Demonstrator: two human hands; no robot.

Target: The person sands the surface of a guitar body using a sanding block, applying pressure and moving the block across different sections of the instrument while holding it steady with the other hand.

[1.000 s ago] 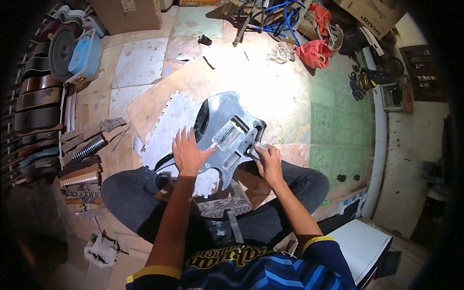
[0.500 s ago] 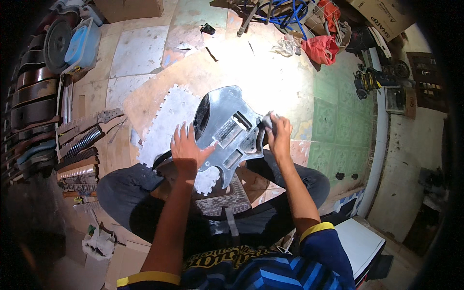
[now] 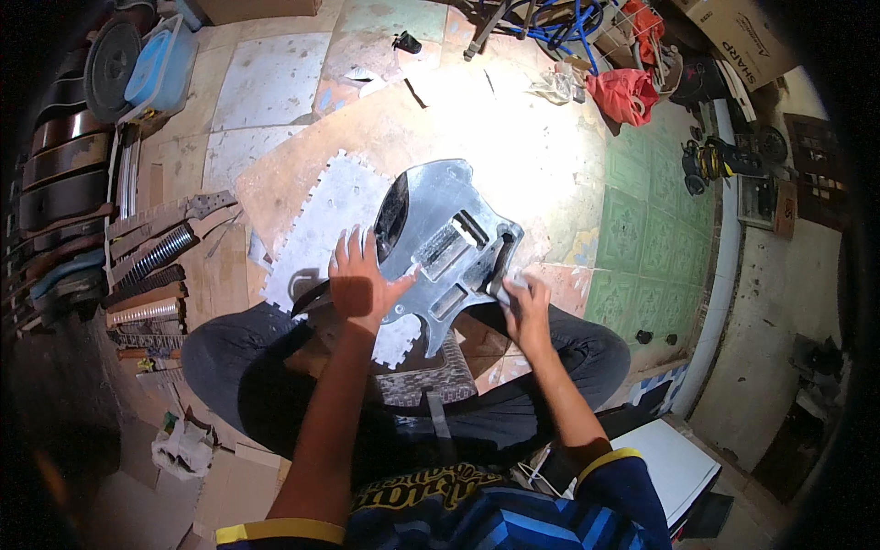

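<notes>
A grey-black electric guitar body point(image 3: 429, 203) with cut-out cavities lies flat before my crossed legs. My left hand point(image 3: 360, 282) rests on its left side, fingers spread, the thumb reaching toward the middle cavity. By the lower right edge, my right hand point(image 3: 529, 316) is closed on a small grey piece that looks like sandpaper point(image 3: 515, 282); motion blurs it somewhat. Partly under the body lies a pale foam mat point(image 3: 325, 211) with toothed edges. A grey textured block point(image 3: 423, 374) shows beneath the body's near end, between my legs.
Guitar necks and wooden parts point(image 3: 151, 247) lie at the left, near stacked guitar bodies point(image 3: 64, 179) and a blue plastic tub point(image 3: 158, 78). A red bag point(image 3: 623, 96) sits at the far right. A white flat-topped box point(image 3: 665, 472) stands by my right elbow.
My right hand has moved down along the guitar body's right edge, toward me, still holding the grey piece. My left hand stays on the body. The whole view has shifted slightly.
</notes>
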